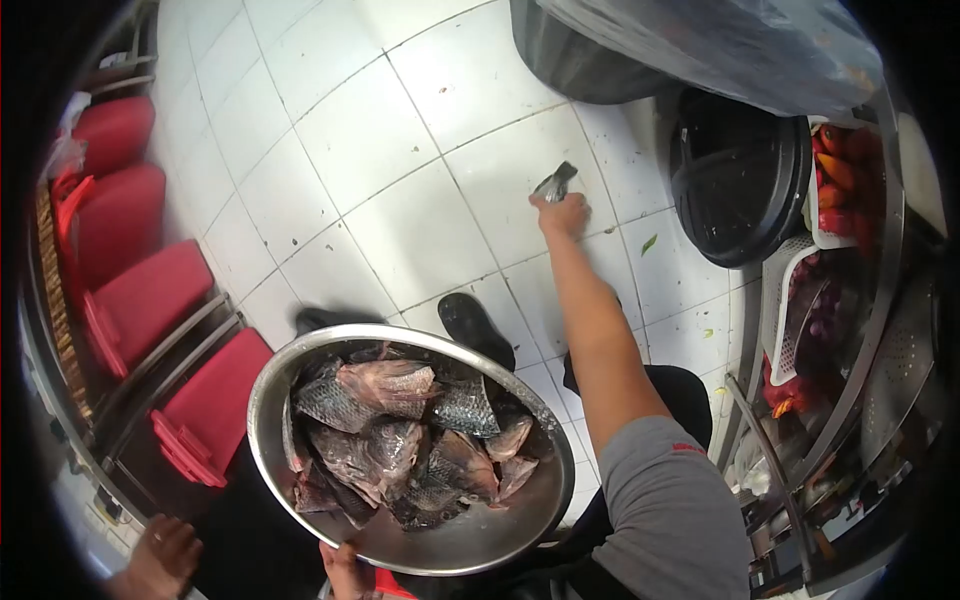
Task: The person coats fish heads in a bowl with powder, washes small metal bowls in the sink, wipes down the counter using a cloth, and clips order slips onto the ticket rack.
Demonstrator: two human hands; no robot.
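My left hand (347,571) grips the near rim of a large metal bowl (415,550), its thumb over the edge and most of its fingers hidden underneath. In the bowl, which is tilted, lie several cut pieces of raw fish (390,450), with dark scales and pinkish flesh. My right arm stretches far down and forward over the tiled floor. At its end my right hand (566,214) is closed around a small grey fish piece (556,183) that looks like a tail, at or just above the tiles.
Another person's hand (163,558) shows at lower left. Red chairs (215,400) line the left side. A black lidded bin (740,180), a dark container (585,60) under clear plastic, and white baskets of vegetables (790,290) stand at right. Green scraps (649,243) lie on the white tiles.
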